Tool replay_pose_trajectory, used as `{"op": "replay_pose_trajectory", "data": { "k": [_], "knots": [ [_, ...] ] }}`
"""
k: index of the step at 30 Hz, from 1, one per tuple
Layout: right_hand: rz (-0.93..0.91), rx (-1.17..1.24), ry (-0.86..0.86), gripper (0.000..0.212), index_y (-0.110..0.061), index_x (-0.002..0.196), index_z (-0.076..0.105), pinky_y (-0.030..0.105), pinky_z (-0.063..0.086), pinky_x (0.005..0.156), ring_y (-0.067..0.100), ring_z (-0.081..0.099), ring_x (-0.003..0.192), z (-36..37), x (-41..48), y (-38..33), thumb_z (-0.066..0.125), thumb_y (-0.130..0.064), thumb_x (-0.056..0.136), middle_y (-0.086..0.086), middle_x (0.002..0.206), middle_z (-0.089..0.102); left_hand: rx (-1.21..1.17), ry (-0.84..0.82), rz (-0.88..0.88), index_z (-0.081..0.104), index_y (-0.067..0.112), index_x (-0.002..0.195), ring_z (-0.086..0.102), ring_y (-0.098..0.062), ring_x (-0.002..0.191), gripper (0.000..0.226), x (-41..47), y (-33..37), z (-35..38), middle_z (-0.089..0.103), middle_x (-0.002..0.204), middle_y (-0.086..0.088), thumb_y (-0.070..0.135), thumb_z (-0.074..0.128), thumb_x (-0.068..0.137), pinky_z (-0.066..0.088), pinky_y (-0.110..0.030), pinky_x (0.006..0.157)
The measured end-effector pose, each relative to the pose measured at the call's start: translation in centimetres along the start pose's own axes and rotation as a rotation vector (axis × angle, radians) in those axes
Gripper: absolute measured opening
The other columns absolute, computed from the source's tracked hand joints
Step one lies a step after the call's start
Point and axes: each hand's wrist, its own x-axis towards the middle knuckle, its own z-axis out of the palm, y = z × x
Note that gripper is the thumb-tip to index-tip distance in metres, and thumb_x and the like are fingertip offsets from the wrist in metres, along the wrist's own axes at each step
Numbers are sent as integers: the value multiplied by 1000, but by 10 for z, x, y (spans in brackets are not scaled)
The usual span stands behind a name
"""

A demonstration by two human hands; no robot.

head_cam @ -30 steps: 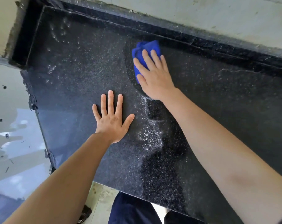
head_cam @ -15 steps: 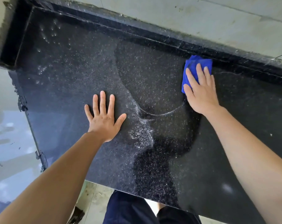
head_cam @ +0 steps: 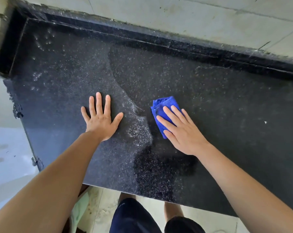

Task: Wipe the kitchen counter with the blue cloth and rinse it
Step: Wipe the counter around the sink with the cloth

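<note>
Desk (head_cam: 226,106): black, speckled, wet-streaked mid-frame.
Left hand (head_cam: 101,121): flat, fingers spread, empty.
Right hand (head_cam: 181,132): flat, pressing blue cloth (head_cam: 161,108).

A home kitchen: black speckled stone counter (head_cam: 226,101) against tiled wall (head_cam: 192,19).

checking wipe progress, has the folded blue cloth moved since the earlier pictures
Yes. The folded blue cloth, under the right hand, has come from the counter's raised back edge toward the front edge.

- The right hand (head_cam: 181,130) covers much of the blue cloth (head_cam: 161,108).
- The counter (head_cam: 226,101) runs off the picture's right edge.
- Both forearms are cut off at the bottom.
</note>
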Motion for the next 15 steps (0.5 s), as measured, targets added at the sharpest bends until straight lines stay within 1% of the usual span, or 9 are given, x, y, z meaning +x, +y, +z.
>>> {"op": "replay_pose_trajectory", "data": {
  "k": [2,4,5,7,9,10,11,13,15],
  "knots": [
    [208,51,40,55,-33,159,14,52,9,124,24,-4,154,-2,-9,31,22,-42,105,-2,168,0,-7,7,2,-21,30,154,-28,-26,148,84,0,0,1,-31,160,0,76,7,90,-11,-59,118],
    [453,132,73,55,-34,159,11,52,6,124,23,-9,154,-8,-11,58,22,-41,106,-3,168,-6,-10,24,12,-20,29,154,-27,-26,148,84,1,-1,2,-30,161,0,76,8,90,-11,-59,118],
    [546,171,74,55,-33,159,9,51,4,124,22,-10,154,-12,-8,66,23,-39,106,-3,168,-8,-10,33,16,-20,29,154,-27,-26,148,84,1,-2,3,-30,161,-1,76,8,90,-10,-59,118],
    [676,187,89,57,-31,160,8,50,2,124,25,-10,154,-15,4,64,26,-34,106,0,168,-7,-6,51,23,-20,28,154,-26,-27,148,84,1,-4,5,-29,161,-1,76,8,90,-10,-60,118],
    [734,173,118,59,-27,160,9,52,4,124,30,-6,154,-14,18,38,28,-32,104,4,168,-3,-4,54,33,-19,27,155,-25,-27,149,84,1,-4,6,-28,161,-2,74,8,91,-11,-60,118],
    [697,148,125,59,-25,160,11,53,7,123,32,-2,153,-12,20,18,29,-32,103,6,168,0,-6,56,38,-19,26,155,-25,-27,149,84,1,-3,6,-28,161,-2,74,9,92,-11,-60,117],
    [615,111,124,59,-24,159,15,54,9,122,34,1,153,-8,18,-7,31,-32,102,7,168,3,-6,60,45,-19,25,155,-25,-27,149,83,1,-4,6,-28,162,-2,73,9,92,-11,-60,117],
    [391,34,116,60,-24,156,22,56,14,121,36,8,152,3,5,-62,36,-33,99,8,166,11,-16,57,61,-18,25,155,-25,-27,149,82,1,-5,6,-27,162,-3,71,12,94,-12,-60,117],
    [167,27,73,60,-26,156,25,55,13,121,34,9,152,15,-10,-113,37,-34,98,6,166,14,-83,61,91,-10,23,157,-24,-25,149,79,-1,-9,3,-24,163,-3,65,20,97,-13,-59,117]
  ]
}}
